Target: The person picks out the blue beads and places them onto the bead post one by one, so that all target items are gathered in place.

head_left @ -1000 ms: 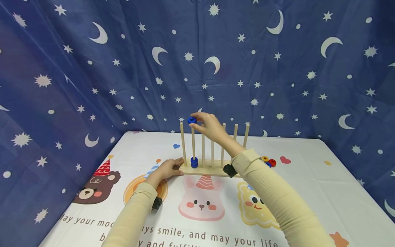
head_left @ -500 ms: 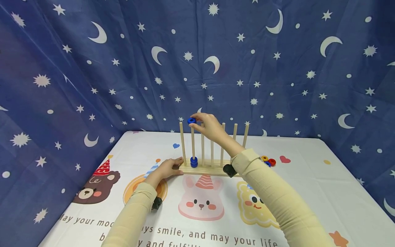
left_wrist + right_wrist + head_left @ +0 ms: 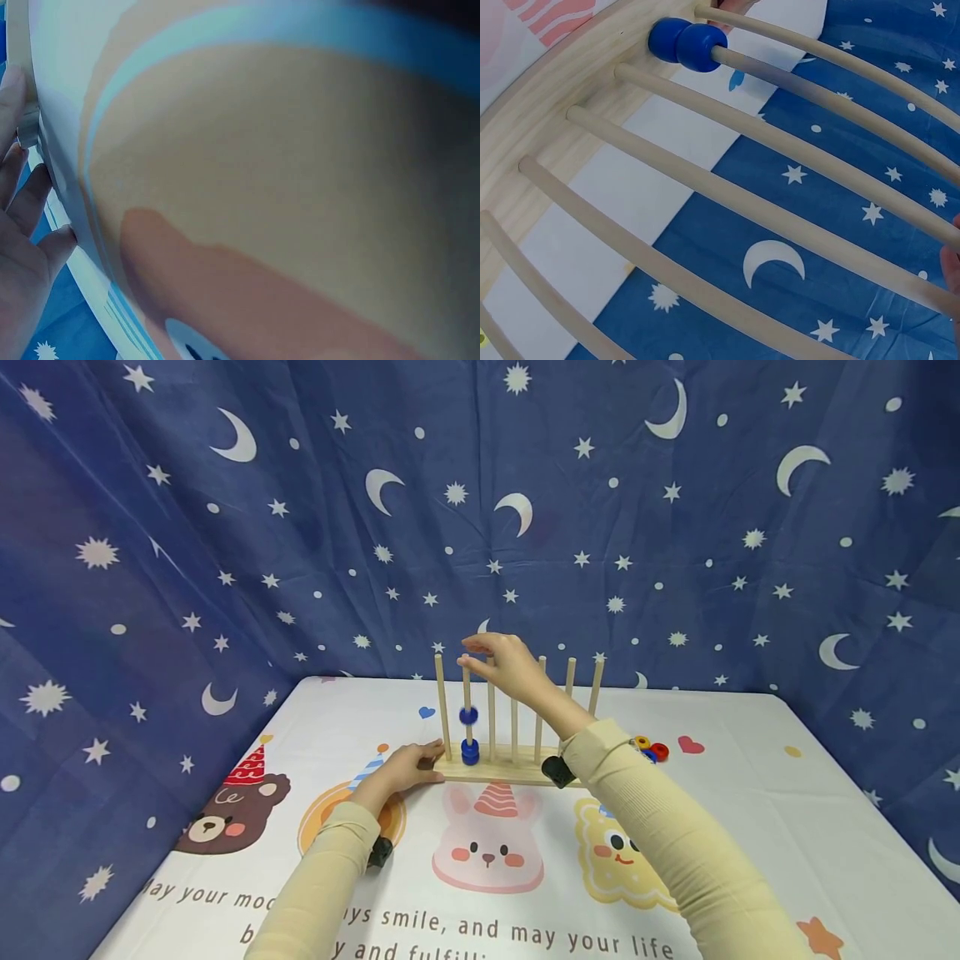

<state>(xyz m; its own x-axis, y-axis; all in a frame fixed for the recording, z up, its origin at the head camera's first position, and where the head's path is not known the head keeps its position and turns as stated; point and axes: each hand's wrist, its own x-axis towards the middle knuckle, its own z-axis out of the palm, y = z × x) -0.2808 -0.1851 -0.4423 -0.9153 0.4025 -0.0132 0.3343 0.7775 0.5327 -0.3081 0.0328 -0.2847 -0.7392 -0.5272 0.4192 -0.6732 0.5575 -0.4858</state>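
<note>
A wooden peg stand point(image 3: 517, 770) with a row of upright pegs stands on the table. My left hand point(image 3: 405, 770) holds its left end, thumb in front and fingers behind. On the second peg from the left, blue rings point(image 3: 470, 752) sit stacked at the base; the right wrist view also shows these blue rings point(image 3: 688, 43). Above them, a blurred blue ring point(image 3: 468, 716) is partway down the same peg, apart from any hand. My right hand point(image 3: 513, 670) is at that peg's top, thumb and fingers spread apart with nothing between them.
Several loose rings point(image 3: 659, 752), red, yellow and blue, lie right of the stand, partly behind the right sleeve. A printed white cloth point(image 3: 750, 793) covers the table. A blue star-patterned curtain point(image 3: 570, 527) hangs behind and at the left.
My right hand has let go of the blue ring, which has dropped from the peg's top to partway down. The thumb and fingers have parted. My left hand stays at the stand's end.
</note>
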